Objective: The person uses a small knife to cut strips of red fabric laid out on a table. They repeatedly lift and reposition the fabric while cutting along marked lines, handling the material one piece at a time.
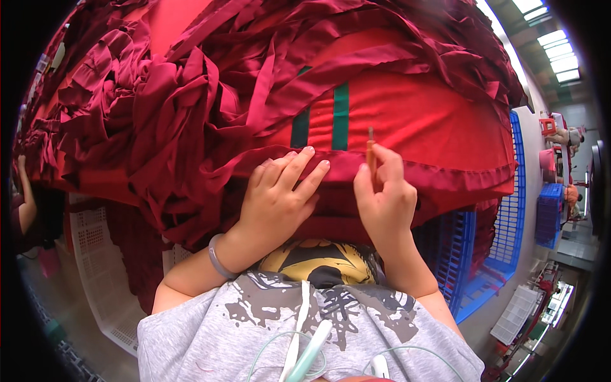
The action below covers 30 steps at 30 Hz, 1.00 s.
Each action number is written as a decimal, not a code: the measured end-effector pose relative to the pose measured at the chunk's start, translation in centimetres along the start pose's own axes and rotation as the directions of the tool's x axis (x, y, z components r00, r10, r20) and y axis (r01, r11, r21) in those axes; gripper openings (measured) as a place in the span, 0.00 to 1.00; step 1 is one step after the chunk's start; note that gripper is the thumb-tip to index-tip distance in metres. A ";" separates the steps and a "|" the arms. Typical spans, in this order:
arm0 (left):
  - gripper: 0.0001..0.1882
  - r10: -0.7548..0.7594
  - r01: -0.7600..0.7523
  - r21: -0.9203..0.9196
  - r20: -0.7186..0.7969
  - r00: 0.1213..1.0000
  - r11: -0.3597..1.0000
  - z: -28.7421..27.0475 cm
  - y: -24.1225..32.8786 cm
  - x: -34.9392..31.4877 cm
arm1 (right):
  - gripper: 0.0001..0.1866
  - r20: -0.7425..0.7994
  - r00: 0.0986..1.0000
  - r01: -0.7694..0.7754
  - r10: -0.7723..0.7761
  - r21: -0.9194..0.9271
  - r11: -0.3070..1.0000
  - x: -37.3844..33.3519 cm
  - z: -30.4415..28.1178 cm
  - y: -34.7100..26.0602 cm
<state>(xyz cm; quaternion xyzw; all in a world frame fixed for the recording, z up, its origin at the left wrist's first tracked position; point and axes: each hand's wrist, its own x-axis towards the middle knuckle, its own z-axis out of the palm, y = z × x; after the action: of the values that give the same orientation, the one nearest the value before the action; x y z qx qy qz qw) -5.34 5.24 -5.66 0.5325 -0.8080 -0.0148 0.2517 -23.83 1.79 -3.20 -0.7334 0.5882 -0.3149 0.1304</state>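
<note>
My left hand [278, 197] lies on a long burgundy fabric strip [331, 164] near the front edge of the red-covered table [407, 121]. Its fingers are stretched out and pressed lightly on the cloth, holding nothing. To its right, my right hand [389, 198] pinches a seam ripper [370, 153] between thumb and fingers. The tool has an orange handle and a thin metal tip that points away from me, just over the strip. Two dark green tape bands [341, 118] lie on the red cover beyond my hands. The strip's right part runs along the table edge, with small puckers.
A large tangled heap of burgundy strips [165, 108] covers the table's left and far side. A white plastic basket [92, 242] stands below left, and blue plastic crates [509, 223] stand below right. At the far left, another person's arm [27, 197] shows.
</note>
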 end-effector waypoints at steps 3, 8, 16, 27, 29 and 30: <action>0.29 -0.076 0.073 -0.207 -0.008 0.997 0.976 -0.1 -0.4 0.0 | 0.16 0.112 0.985 0.128 -0.135 0.068 0.989 -1.2 -1.2 -1.4; 0.26 -0.005 0.007 -0.150 0.014 1.000 0.989 -0.3 -0.9 -0.2 | 0.16 0.225 0.945 0.243 -0.238 0.003 0.970 -2.1 -0.3 -1.5; 0.24 0.013 -0.013 -0.018 0.007 1.000 1.000 0.2 -0.6 -0.1 | 0.15 0.048 0.967 0.251 -0.250 -0.028 0.968 -1.3 2.1 -1.4; 0.24 0.015 -0.015 -0.037 -0.016 1.000 0.999 0.0 -0.5 0.1 | 0.15 0.242 0.939 0.270 -0.246 -0.072 0.960 -1.5 -0.5 -1.6; 0.25 0.011 -0.012 -0.042 -0.018 1.000 0.999 0.1 -0.4 0.1 | 0.15 0.208 0.950 0.236 -0.233 0.011 0.972 -1.3 0.5 -1.1; 0.25 0.010 -0.011 -0.042 -0.018 1.000 0.999 0.1 -0.5 0.1 | 0.16 0.190 0.955 0.220 -0.226 0.055 0.974 -1.3 1.1 -0.9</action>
<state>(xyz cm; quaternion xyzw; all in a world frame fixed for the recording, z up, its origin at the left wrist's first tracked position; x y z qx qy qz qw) -5.00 4.92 -5.81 0.5228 -0.8081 -0.0257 0.2702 -22.63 3.05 -3.91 -0.8200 0.4810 -0.2640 0.1630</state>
